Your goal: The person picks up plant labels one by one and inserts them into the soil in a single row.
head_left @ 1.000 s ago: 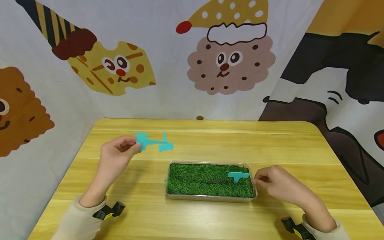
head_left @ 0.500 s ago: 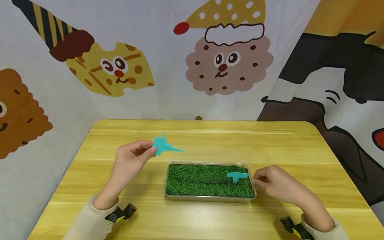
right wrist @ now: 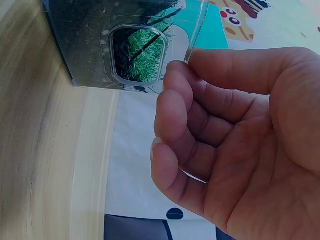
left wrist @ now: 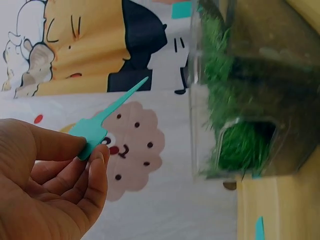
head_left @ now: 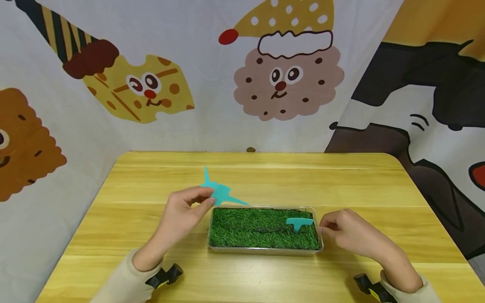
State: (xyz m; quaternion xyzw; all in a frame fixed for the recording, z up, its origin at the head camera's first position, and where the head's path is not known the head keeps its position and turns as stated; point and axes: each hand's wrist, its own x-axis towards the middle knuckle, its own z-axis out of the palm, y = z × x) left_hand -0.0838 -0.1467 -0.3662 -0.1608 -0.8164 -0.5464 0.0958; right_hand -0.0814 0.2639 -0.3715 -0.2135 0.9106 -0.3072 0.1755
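My left hand (head_left: 189, 208) pinches a turquoise T-shaped plant label (left wrist: 92, 132) between thumb and fingers, its pointed stem angled toward the box. This label sits just above the far left corner of a clear plastic box (head_left: 265, 251) filled with green artificial grass (head_left: 246, 227). Another turquoise label (head_left: 299, 221) stands upright in the grass near the right end. At that end, my right hand (head_left: 350, 231) pinches the box rim with thumb and index finger; its other fingers are loosely curled in the right wrist view.
Behind the held label, more turquoise label plastic (head_left: 206, 176) lies on the wooden table (head_left: 341, 181), partly covered. A white cloth with cartoon prints (head_left: 216, 126) hangs along the table's far edge.
My left hand has moved right and toward the box with the plant label, now overlapping the label plastic on the table. My right hand has stayed at the box rim.
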